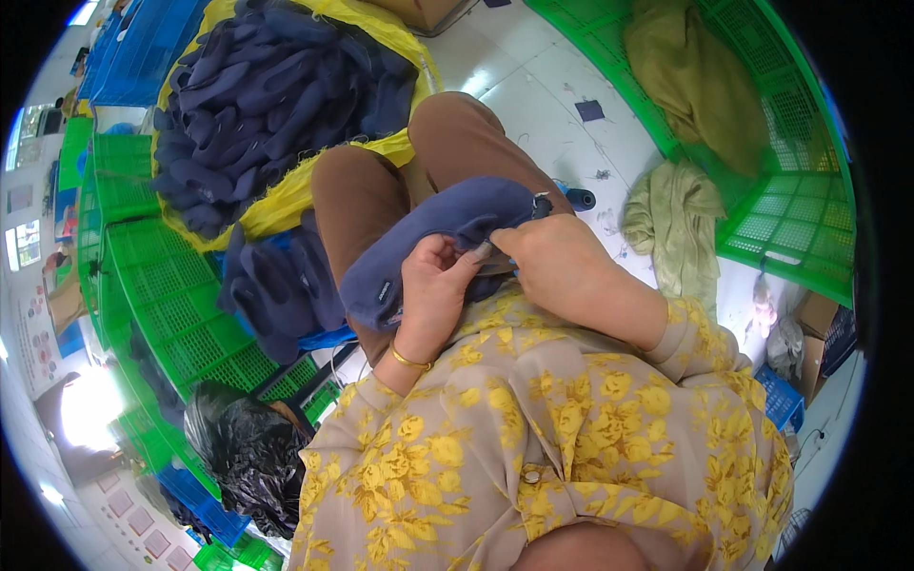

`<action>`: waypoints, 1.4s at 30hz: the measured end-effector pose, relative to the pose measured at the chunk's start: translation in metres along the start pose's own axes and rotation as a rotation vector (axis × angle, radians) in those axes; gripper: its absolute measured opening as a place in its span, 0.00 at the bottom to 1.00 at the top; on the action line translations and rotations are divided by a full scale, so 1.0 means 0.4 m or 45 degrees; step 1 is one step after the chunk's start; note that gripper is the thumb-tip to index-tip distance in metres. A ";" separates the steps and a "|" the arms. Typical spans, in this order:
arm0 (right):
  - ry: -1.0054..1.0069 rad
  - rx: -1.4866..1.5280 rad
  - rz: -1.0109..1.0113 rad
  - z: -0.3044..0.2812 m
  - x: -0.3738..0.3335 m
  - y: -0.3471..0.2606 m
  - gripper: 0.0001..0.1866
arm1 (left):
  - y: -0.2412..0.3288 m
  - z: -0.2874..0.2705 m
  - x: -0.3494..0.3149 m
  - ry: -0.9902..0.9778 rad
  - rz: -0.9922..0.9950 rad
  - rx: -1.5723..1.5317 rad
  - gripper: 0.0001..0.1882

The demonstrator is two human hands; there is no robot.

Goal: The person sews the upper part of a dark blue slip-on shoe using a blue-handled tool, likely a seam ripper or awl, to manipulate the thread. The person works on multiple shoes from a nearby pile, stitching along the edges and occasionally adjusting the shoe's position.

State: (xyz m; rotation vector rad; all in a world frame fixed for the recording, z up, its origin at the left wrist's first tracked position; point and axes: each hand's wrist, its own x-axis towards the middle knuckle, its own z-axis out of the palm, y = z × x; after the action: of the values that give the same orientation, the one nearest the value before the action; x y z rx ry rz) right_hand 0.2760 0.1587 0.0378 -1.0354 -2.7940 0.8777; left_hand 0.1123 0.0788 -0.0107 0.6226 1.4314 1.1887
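Head view: a seated person works over their own lap, knees in brown trousers pointing toward the top of the picture. Across the lap lies a navy fabric piece, a soft, elongated item like a fleece sock or slipper cover. Its long axis runs from the lower left, where a small sewn label sits near its end, up to the right, where it ends just past the right knee.

The left hand is clenched on the middle of the fabric from below, thumb on top and fingers curled under, with a gold bangle on the wrist. The right hand pinches the upper right end of the same piece, its fingertips meeting the left thumb at the cloth. Both hands touch the piece. The left holds its bulk, the right is nearer the end by the knee, and the label end hangs free to the left of both.

On the lap's left edge, just beside the left thigh, rests a small stack of navy pieces. Beyond it, a large heap of the same pieces fills a yellow sack. Green plastic crates stand on the left and along the upper right, where olive cloths drape. A black plastic bag lies at the lower left.
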 end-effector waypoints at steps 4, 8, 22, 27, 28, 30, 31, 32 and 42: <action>-0.003 -0.036 -0.022 0.008 0.012 -0.001 0.05 | -0.002 0.001 -0.002 0.009 0.012 0.070 0.08; 0.060 -0.023 -0.041 0.024 0.021 -0.005 0.05 | -0.009 -0.005 0.002 -0.020 -0.003 0.090 0.07; -0.161 0.689 -0.004 -0.038 0.062 0.131 0.13 | 0.038 -0.027 0.026 -0.224 -0.208 -0.114 0.07; -0.291 0.869 0.079 -0.036 0.072 0.149 0.12 | 0.039 -0.027 0.037 -0.262 -0.256 -0.164 0.06; -0.294 0.859 0.085 -0.037 0.075 0.145 0.11 | 0.038 -0.026 0.039 -0.263 -0.265 -0.170 0.06; -0.297 0.843 0.094 -0.038 0.082 0.134 0.11 | 0.033 -0.026 0.044 -0.260 -0.278 -0.190 0.06; -0.252 0.797 0.054 -0.034 0.083 0.131 0.10 | 0.030 -0.027 0.045 -0.259 -0.283 -0.201 0.06; -0.206 0.750 0.015 -0.028 0.084 0.127 0.10 | 0.029 -0.027 0.045 -0.255 -0.281 -0.211 0.06; 0.216 0.350 0.122 0.015 0.073 0.038 0.17 | 0.011 -0.026 0.043 -0.196 -0.226 -0.241 0.05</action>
State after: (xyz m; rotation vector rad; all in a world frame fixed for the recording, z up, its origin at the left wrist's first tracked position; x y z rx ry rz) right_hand 0.2609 0.1830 0.0201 -1.1450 -2.4194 1.0900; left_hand 0.0972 0.0922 -0.0151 0.4368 1.2024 1.0963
